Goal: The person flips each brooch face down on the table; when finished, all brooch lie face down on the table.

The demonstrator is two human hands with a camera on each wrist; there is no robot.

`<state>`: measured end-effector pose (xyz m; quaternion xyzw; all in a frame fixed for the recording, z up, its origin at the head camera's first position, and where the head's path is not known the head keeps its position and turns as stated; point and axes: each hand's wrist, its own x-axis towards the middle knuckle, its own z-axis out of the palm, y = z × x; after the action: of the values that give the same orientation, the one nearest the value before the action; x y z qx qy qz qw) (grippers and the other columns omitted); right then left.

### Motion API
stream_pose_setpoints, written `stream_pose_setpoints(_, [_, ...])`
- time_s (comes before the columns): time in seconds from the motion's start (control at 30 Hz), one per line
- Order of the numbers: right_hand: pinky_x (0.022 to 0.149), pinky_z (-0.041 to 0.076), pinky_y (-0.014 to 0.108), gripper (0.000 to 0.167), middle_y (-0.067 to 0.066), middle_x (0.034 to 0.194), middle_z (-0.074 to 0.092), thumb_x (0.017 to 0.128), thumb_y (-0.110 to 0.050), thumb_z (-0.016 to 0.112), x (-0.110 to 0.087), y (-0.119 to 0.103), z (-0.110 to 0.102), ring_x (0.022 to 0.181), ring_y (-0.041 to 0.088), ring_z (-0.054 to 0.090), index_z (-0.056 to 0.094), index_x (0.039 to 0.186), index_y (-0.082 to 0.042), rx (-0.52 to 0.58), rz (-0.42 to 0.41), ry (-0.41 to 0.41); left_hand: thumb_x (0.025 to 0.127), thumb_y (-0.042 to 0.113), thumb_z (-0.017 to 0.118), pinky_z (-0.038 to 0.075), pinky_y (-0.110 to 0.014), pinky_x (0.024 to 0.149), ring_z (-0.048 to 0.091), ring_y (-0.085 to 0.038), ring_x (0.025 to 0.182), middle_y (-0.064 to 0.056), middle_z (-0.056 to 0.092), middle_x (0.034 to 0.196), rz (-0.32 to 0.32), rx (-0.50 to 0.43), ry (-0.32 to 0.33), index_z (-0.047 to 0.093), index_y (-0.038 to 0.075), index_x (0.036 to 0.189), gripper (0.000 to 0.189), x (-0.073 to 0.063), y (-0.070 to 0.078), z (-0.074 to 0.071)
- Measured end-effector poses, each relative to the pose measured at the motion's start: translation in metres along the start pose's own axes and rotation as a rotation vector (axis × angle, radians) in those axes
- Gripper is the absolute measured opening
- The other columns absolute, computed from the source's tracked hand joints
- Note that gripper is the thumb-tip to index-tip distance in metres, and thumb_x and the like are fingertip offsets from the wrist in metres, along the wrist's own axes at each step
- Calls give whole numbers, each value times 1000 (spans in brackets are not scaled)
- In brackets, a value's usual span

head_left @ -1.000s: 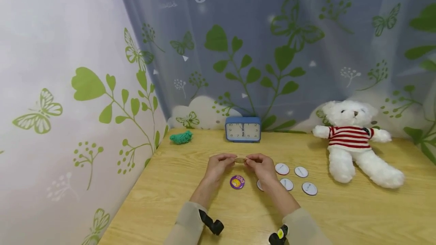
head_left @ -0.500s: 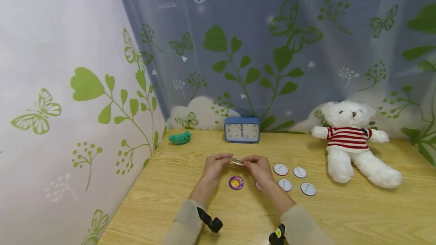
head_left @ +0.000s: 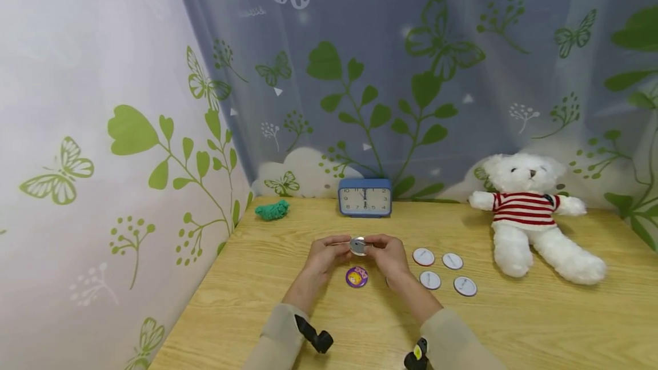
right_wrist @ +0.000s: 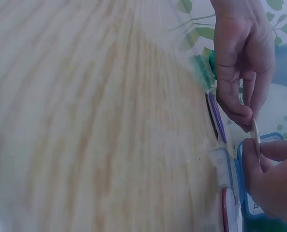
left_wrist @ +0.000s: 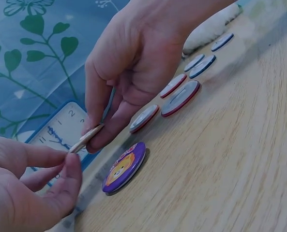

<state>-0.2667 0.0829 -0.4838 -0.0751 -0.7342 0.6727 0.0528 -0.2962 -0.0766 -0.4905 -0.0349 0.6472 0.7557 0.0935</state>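
Between both hands, above the table, is a round pin badge (head_left: 358,246), its silvery back turned to the head camera. My left hand (head_left: 324,257) pinches one edge between thumb and fingers. Opposite it, my right hand (head_left: 390,260) pinches the other edge. The left wrist view shows the held badge (left_wrist: 85,138) nearly edge-on. Just below the hands, a purple badge (head_left: 357,277) with a yellow animal face lies picture up. To the right of my right hand, several badges (head_left: 430,280) lie with their white pin backs up; another is mostly hidden under that wrist.
A blue clock (head_left: 365,198) stands behind the hands near the curtain. A green yarn bundle (head_left: 272,210) lies at the table's back left. At the right sits a white teddy bear (head_left: 526,210) in a red-striped sweater. Patterned curtain (head_left: 154,176) borders the left side.
The held badge has tilted from nearly edge-on to showing its silvery back to the head camera. Both hands stay in about the same place, and the badges on the table have not moved.
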Motion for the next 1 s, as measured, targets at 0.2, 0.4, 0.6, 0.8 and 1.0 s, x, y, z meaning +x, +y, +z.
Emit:
stream_pose_setpoints(0.2, [87, 61, 37, 23, 27, 115, 67, 92, 9, 67, -1, -2, -1, 98, 27, 66, 71, 114, 11, 12, 8, -20, 95, -10, 65, 63, -28, 78, 71, -15, 75, -17, 73, 98, -29, -15, -25, 68, -11, 124, 30, -3, 4, -2])
stream_pose_setpoints(0.4, [82, 60, 34, 21, 25, 109, 69, 91, 7, 69, -3, -7, 0, 91, 23, 65, 72, 111, 11, 10, 17, 1, 92, -12, 65, 63, -25, 74, 69, -14, 71, -19, 74, 96, -5, 14, 24, 68, -13, 120, 28, -3, 5, 1])
stream_pose_setpoints(0.6, [84, 61, 36, 25, 28, 111, 70, 96, 4, 56, -4, -13, 0, 87, 24, 69, 69, 115, 15, 20, 69, 15, 93, -13, 65, 63, -25, 71, 67, -13, 68, -27, 72, 104, 43, 49, 83, 68, -18, 115, 23, -2, 3, 2])
stream_pose_setpoints(0.8, [99, 56, 43, 32, 28, 120, 69, 101, -3, 52, -6, -13, -3, 105, 33, 69, 67, 123, 13, -8, 103, -27, 94, -10, 67, 64, -28, 72, 68, -14, 70, -25, 72, 102, 45, 148, 139, 72, -14, 110, 17, -2, 2, 1])
stream_pose_setpoints(1.0, [106, 53, 44, 35, 32, 132, 63, 104, -5, 50, -6, -11, -7, 121, 41, 65, 62, 129, 16, 27, 113, -68, 95, -4, 66, 63, -26, 71, 69, -13, 69, -25, 75, 98, 17, 200, 127, 72, -15, 109, 19, -1, 4, 1])
